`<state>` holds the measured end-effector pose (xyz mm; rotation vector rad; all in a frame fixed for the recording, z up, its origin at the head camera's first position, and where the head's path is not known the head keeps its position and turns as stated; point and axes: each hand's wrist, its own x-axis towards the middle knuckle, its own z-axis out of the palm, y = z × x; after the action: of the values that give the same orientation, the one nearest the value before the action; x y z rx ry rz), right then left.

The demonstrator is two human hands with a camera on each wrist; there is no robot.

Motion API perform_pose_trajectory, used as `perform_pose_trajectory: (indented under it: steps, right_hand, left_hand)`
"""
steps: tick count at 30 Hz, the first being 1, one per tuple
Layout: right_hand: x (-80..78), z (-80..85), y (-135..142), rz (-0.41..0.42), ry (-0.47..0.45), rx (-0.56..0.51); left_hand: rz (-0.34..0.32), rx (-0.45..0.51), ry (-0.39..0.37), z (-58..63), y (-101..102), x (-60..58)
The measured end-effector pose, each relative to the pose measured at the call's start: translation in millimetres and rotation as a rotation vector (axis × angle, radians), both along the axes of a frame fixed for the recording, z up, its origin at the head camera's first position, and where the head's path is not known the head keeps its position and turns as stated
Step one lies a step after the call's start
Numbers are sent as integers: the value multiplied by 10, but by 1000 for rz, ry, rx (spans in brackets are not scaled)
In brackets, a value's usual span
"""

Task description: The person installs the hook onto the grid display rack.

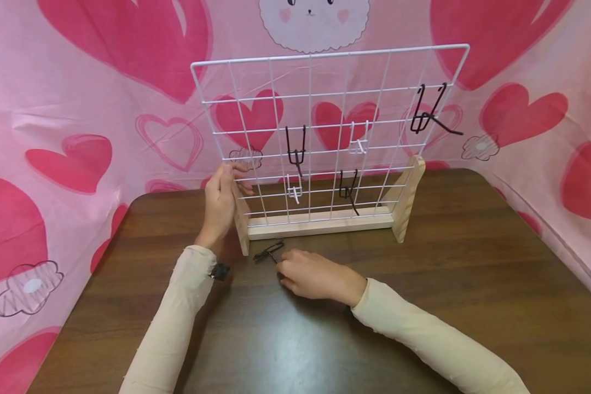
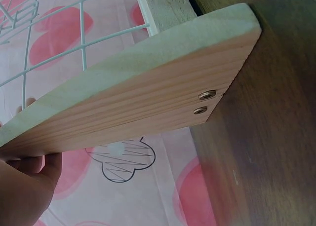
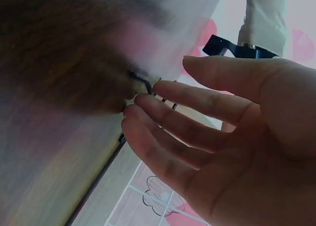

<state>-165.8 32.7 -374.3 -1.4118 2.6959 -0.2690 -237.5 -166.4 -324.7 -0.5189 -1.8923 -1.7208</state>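
Note:
A white wire grid panel (image 1: 310, 55) stands tilted in a wooden base (image 1: 320, 224) on the table. My left hand (image 1: 220, 200) grips the stand's left wooden side piece (image 1: 241, 225), its fingers wrapped around the edge; screws show low on that piece (image 2: 148, 88) in the left wrist view. In front of the base, a loose black wire hook (image 1: 270, 251) lies on the tabletop. Right beside it is my right hand (image 1: 320, 278), fingertips at the hook's prong. The right wrist view shows this hand's fingers (image 3: 187, 125) loosely bent, with the thumb held apart.
Hanging on the grid are a black hook (image 1: 296, 157) left of centre, one (image 1: 347, 191) lower down, and another (image 1: 418, 121) at upper right. Two white hooks (image 1: 358, 145) (image 1: 294, 192) hang among them. A pink heart-patterned cloth (image 1: 167, 137) surrounds the brown wooden table (image 1: 473, 262).

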Motion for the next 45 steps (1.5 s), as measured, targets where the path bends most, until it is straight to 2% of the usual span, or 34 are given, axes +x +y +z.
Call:
perform_pose_trajectory:
  steps: [8,14,17,23,26,29,34,36,43,45]
  right_hand:
    - [-12,24,16,2,25,-50]
    - [34,-13,13,-12,27,57]
    - [43,-7,26,-27,26,63]
    - [-12,112,79,-30,62,-88]
    - [-57,171,107,-12,61,-168]
    - [-99,212,137,-5,18,-229]
    - [-164,250,169,-48,-36,-308]
    - [-187,246,160,-72,-62,-343]
    - [-175,132,55,-123,-247,-480]
    - [-172,90,26,-135,-269,-516]
  left_hand:
    - [-8,-3,-5,0,1,1]
    - [-6,-5,-9,3,-4,8]
    - [-7,2,-13,2,-4,9]
    - [-10,-1,-19,1,-9,19]
    - [-7,0,-20,-42,-25,-27]
    - [-5,9,-18,-130,-57,-114]
    - [-1,15,6,-238,-97,-221]
    - [-1,14,13,-246,-99,-228]
    - [-2,11,-2,-246,-104,-225]
    - [-5,13,-4,-249,-106,-227]
